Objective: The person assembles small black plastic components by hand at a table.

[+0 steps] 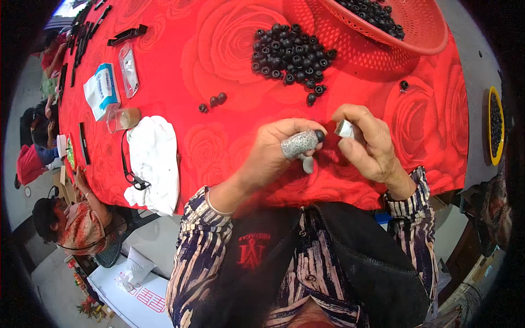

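My left hand is closed over the red cloth, pinching a small black round piece at its fingertips. A speckled silver-grey cover wraps one of its fingers. Below that hand shows a pale grey tip, whose kind I cannot make out. Just to the right, my right hand is curled with thumb and forefinger close together. A whitish silver wrap or piece shows at its fingertips; whether it is held or worn is unclear. Beyond both hands lies a pile of black round hollow pieces.
A red basket of similar pieces stands at the far right; a yellow-rimmed tray is beyond the table. A few loose pieces lie left. White cloth, glasses, a cup and a tissue pack lie further left. People sit beyond.
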### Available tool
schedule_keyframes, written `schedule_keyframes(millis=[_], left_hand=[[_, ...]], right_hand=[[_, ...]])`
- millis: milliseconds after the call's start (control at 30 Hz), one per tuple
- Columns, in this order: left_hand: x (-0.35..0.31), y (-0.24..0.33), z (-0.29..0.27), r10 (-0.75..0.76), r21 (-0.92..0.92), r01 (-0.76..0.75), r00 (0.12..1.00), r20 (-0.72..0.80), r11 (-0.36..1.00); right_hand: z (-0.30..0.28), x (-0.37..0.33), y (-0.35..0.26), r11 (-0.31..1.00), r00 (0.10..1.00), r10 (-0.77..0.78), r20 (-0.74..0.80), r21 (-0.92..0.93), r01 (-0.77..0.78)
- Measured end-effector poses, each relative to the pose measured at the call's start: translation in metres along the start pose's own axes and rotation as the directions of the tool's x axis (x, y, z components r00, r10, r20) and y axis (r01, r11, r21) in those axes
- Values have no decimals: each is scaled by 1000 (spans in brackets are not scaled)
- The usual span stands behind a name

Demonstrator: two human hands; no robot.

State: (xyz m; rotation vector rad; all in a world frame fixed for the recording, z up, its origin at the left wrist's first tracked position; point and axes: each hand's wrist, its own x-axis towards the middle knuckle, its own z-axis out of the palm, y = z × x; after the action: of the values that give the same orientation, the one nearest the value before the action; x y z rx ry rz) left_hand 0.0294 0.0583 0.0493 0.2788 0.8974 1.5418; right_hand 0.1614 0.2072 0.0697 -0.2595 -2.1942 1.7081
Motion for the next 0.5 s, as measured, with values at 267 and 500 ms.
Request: schedule_keyframes(millis=[267,500], left_hand=[[0,3,-1,-12,70,10,999,31,998],[1,-2,-3,39,111,-42,999,22,993]], right_hand=[[-2,4,17,988,987,-125,105,-82,134],[-2,5,17,988,989,-78,126,-126,94]])
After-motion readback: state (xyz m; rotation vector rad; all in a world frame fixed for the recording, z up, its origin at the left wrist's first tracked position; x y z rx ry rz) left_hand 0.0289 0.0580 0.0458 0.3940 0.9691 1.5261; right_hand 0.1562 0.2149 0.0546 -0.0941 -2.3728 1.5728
